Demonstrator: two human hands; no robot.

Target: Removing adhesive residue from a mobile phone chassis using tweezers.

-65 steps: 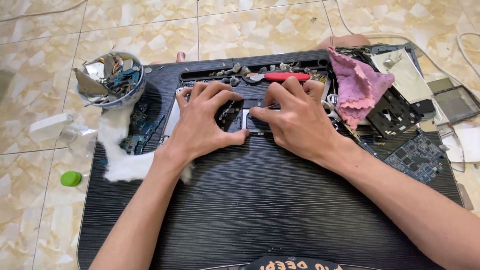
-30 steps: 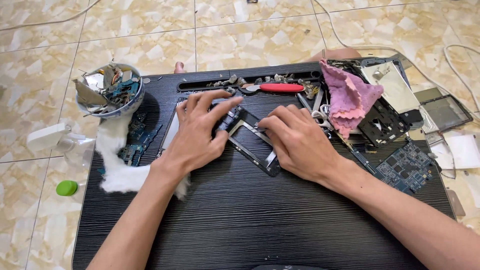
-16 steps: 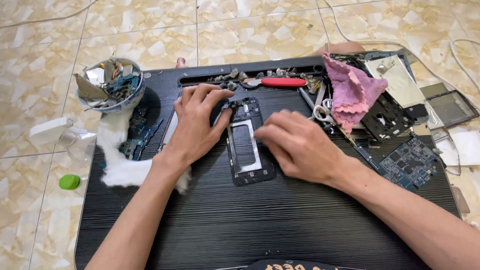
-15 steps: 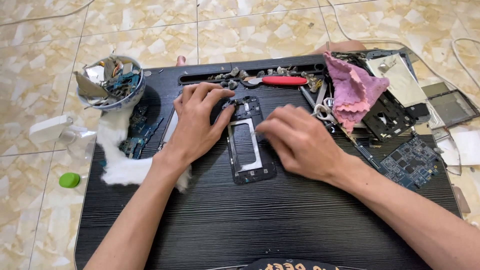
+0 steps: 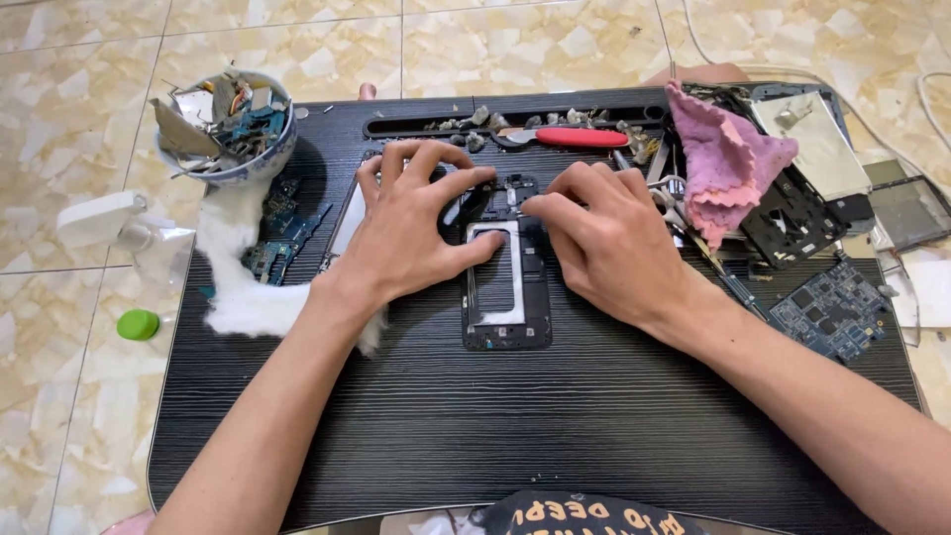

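Phone mid-frame [image 5: 507, 287] flat on black bench [image 5: 555, 426], between hands. Left hand [image 5: 416, 233] pinches its upper-left edge; right hand [image 5: 614, 243] presses top. Light, thin, flexes easily; hold by side rails.

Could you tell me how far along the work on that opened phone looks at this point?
Done: the phone frame lies stripped open on the black tray, with a loose circuit board at the right and scrap parts in the bowl. In hand: the left hand and right hand press on the frame's top end. Left: nothing looks refitted yet.
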